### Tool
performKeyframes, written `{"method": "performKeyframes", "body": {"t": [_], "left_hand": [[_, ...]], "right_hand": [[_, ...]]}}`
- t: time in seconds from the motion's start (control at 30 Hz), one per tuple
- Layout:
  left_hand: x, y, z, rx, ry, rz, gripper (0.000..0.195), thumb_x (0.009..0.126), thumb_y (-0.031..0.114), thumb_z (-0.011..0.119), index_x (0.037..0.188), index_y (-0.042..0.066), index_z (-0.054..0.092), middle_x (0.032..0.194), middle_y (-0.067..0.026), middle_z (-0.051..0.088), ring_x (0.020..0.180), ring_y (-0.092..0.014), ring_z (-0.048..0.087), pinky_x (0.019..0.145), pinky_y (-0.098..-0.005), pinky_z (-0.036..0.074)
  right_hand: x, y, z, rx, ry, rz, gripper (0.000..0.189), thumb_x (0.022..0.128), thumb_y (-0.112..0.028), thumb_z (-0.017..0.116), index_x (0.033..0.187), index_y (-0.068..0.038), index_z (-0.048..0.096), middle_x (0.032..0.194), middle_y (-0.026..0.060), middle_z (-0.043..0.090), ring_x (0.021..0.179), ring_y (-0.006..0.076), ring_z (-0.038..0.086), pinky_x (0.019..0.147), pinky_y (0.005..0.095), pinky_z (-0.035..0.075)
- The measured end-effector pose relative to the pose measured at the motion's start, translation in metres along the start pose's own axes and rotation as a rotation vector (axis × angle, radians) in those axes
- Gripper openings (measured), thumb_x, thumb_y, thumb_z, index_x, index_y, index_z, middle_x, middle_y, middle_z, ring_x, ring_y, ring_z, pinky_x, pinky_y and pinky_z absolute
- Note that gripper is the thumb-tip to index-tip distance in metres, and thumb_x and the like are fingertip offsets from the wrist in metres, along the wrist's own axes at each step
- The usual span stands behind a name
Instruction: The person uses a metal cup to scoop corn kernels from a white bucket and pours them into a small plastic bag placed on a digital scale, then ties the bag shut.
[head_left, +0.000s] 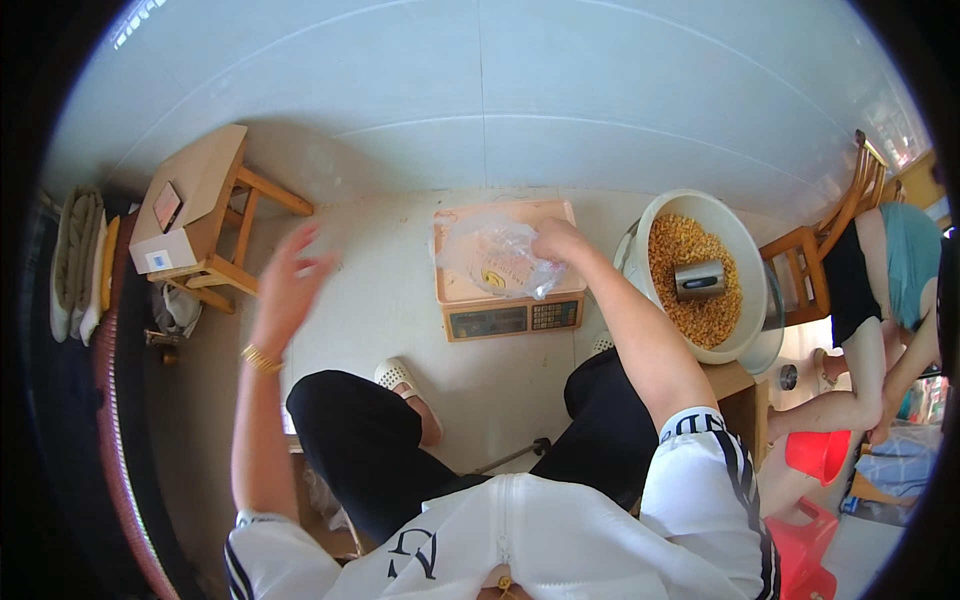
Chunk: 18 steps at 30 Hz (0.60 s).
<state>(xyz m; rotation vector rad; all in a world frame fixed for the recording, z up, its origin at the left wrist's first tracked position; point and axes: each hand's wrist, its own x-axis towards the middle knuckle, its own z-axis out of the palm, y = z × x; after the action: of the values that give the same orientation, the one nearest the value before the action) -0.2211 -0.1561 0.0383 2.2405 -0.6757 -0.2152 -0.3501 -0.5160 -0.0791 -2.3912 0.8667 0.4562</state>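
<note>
My right hand (559, 241) grips a crumpled clear plastic bag (480, 244). The bag lies over the pinkish pan of a digital scale (568, 208), which stands on the floor with its display and keypad facing me. Yellow printing shows under or on the film; which one I cannot tell. Off to the left, my left hand (292, 285) is raised and blurred, its fingers apart, holding nothing. Right of the scale, a white tub (756, 319) holds yellow-orange kernels (679, 232) that look like dried corn. A metal cup or scoop (699, 280) rests on them.
A wooden stool (240, 281) at left bears a cardboard box (199, 176) with a phone (166, 206) on it. Folded cloths (75, 262) are beyond. At right are a wooden chair (795, 274), a bending person (855, 315), a red bucket (817, 454) and a red plastic stool (802, 544).
</note>
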Motion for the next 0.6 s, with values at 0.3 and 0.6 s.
{"method": "performKeyframes", "body": {"t": [0.3, 0.6], "left_hand": [[0.045, 0.021, 0.150, 0.218, -0.478, -0.070, 0.051, 0.085, 0.017, 0.063, 0.130, 0.004, 0.042, 0.110, -0.0218, 0.061, 0.095, -0.027, 0.064, 0.079, -0.0342, 0.052], [0.053, 0.016, 0.191, -0.926, -0.548, -0.510, 0.042, 0.090, 0.009, 0.050, 0.129, 0.001, 0.037, 0.103, -0.0131, 0.062, 0.083, -0.020, 0.062, 0.077, -0.0340, 0.054]], "right_hand": [[0.003, 0.002, -0.004, 0.151, -0.101, -0.090, 0.030, 0.076, -0.016, 0.063, 0.102, -0.001, 0.065, 0.088, 0.0155, 0.067, 0.074, 0.0230, 0.066, 0.060, 0.0353, 0.052], [-0.010, 0.073, -0.060, 0.270, 0.418, -0.229, 0.043, 0.078, -0.020, 0.066, 0.117, -0.003, 0.059, 0.116, 0.0174, 0.062, 0.103, 0.0323, 0.061, 0.091, 0.0384, 0.046]]}}
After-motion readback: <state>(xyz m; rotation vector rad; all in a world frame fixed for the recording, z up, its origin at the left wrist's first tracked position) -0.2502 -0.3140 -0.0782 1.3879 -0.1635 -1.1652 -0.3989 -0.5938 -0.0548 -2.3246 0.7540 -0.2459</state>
